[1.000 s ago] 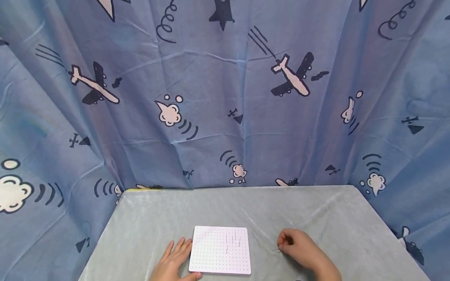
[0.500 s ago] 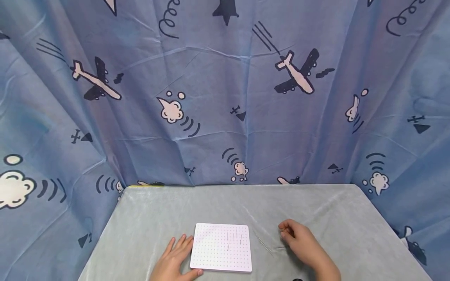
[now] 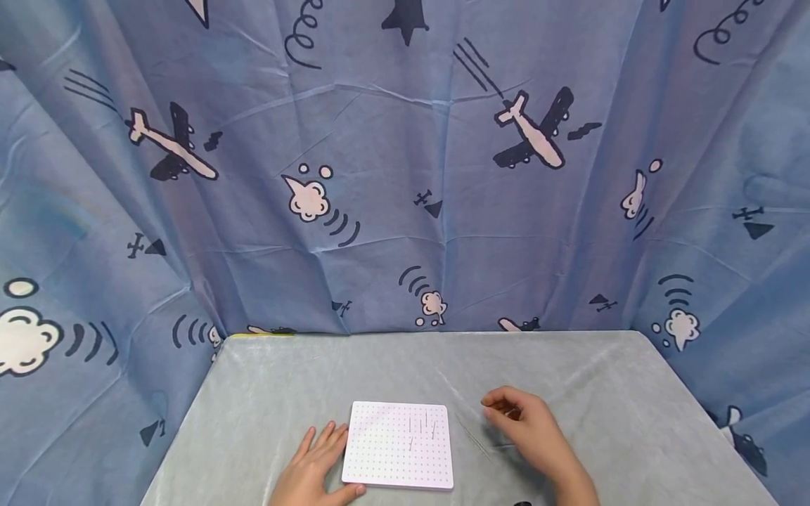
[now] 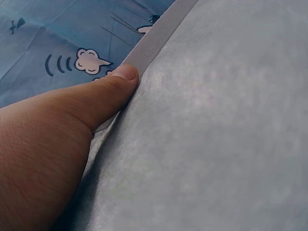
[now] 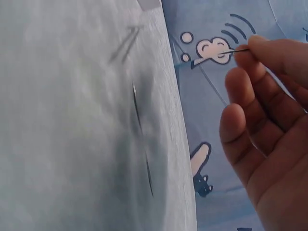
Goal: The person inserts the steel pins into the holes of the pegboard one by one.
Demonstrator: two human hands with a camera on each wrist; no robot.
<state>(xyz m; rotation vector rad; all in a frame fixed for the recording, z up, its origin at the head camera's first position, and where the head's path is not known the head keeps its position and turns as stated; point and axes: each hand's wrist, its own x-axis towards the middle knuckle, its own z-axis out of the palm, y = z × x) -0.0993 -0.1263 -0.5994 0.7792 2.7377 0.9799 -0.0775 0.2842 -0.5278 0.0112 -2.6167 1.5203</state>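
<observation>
A white board [image 3: 380, 467] with a grid of small holes lies on the grey cloth. Several thin needles [image 3: 420, 426] stand in its back right part. My left hand [image 3: 310, 471] rests at the board's left side, fingers straight and spread, thumb on the front left corner; in the left wrist view the thumb [image 4: 108, 91] presses the board's edge [image 4: 154, 41]. To the board's right, my right hand [image 3: 528, 425] is raised above the cloth. In the right wrist view, its thumb and index finger pinch a thin metal needle [image 5: 236, 50], its other fingers loosely curled.
Loose needles [image 3: 474, 437] lie on the grey cloth [image 3: 285, 393] between the board and my right hand. A blue curtain [image 3: 380, 211] with printed planes hangs behind the table. A small black thing [image 3: 522, 503] shows at the bottom edge of the head view.
My right hand has risen from the cloth and shifted left towards the board, fingers still pinched. My left hand keeps its place at the board. The head view has tilted slightly.
</observation>
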